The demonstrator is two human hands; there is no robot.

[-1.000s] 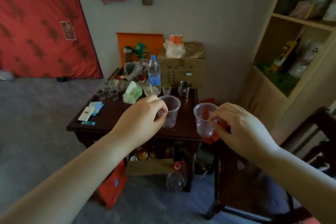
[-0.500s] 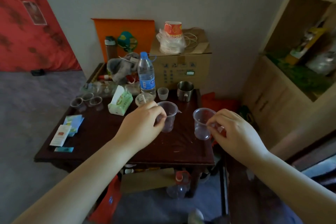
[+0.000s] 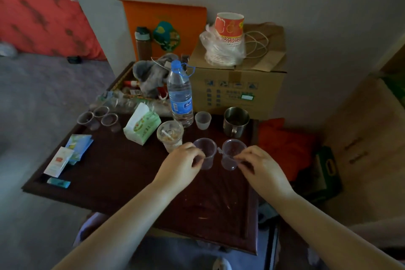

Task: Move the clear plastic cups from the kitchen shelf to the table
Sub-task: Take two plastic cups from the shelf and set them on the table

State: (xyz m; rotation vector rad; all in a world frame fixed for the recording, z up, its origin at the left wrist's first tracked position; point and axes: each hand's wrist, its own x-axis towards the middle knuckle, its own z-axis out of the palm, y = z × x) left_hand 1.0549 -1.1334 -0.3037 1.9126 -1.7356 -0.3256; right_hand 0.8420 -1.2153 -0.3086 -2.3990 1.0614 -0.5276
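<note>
Far left of the water bottle (image 3: 180,96): three small cups (image 3: 99,117) on the dark table (image 3: 122,180). Just left of the bottle: a green tissue pack (image 3: 141,126). In front of the bottle: left hand (image 3: 178,165) pinching the rim of one clear cup (image 3: 207,152). Right beside it: right hand (image 3: 260,167) pinching the other clear cup (image 3: 231,155). Both cups low over the table, touching it or not, cannot tell. Right of the bottle: a metal mug (image 3: 235,119).

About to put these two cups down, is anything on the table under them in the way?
Nothing visible. The left hand and right hand each hold a clear cup over bare table; the lidded drink cup stands just beyond.
</note>
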